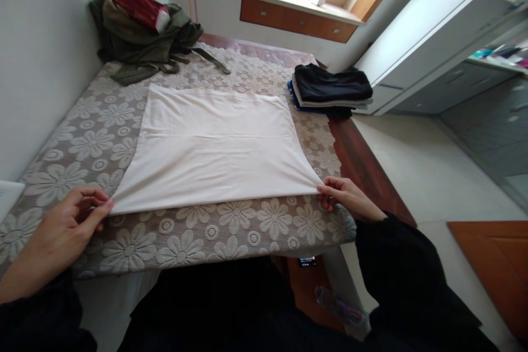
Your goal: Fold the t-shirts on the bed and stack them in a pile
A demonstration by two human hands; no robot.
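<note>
A white cloth (218,148) lies spread over the flowered lace tablecloth (181,247), its near edge pulled straight between two corners. My left hand (76,217) pinches the near left corner between thumb and forefinger, the other fingers curled. At the near right corner, my right hand (344,195) holds the fabric in a pinch. Creases run from both gripped corners toward the cloth's middle. The far edge lies flat and slightly wavy on the table.
A stack of folded dark and grey clothes (332,88) sits at the table's far right. Far left, a green backpack (144,38) bears a red package (136,3). A white wall borders the left side. A phone (307,262) lies below the near edge.
</note>
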